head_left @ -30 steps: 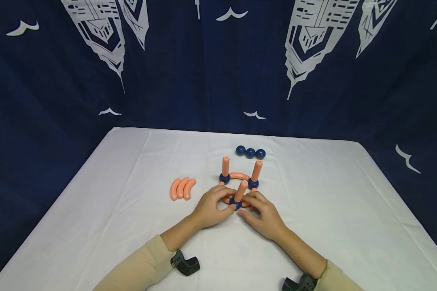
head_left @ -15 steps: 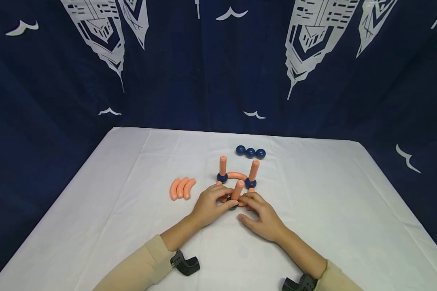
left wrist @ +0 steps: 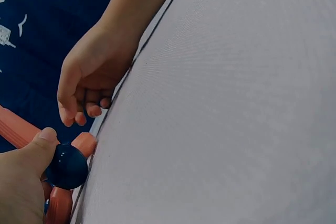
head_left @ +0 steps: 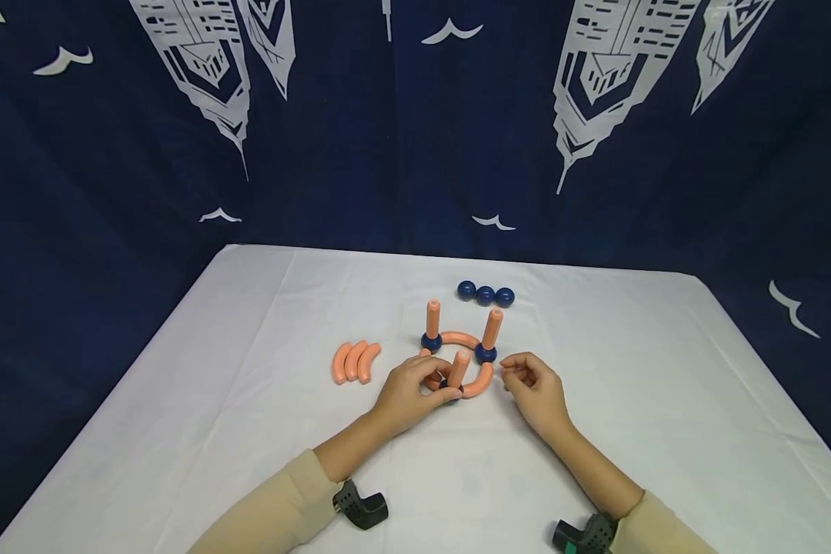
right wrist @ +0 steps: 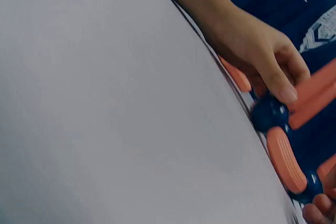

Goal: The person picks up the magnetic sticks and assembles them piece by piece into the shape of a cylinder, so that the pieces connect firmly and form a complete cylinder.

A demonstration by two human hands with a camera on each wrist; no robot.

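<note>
Blue ball [left wrist: 67, 166] at the near side of an orange ring [head_left: 479, 382] on the white bench [head_left: 623, 354], pinched by your left hand [head_left: 403, 394], stick [head_left: 460, 368] rising from it, your right hand [head_left: 536, 391] loosely curled beside the ring, three balls [head_left: 485, 295] behind.

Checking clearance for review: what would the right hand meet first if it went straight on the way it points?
Probably the blue ball under the rightmost upright stick, just ahead of the right hand in the head view; depth is unclear, so the curved stick beside it could come first.
</note>
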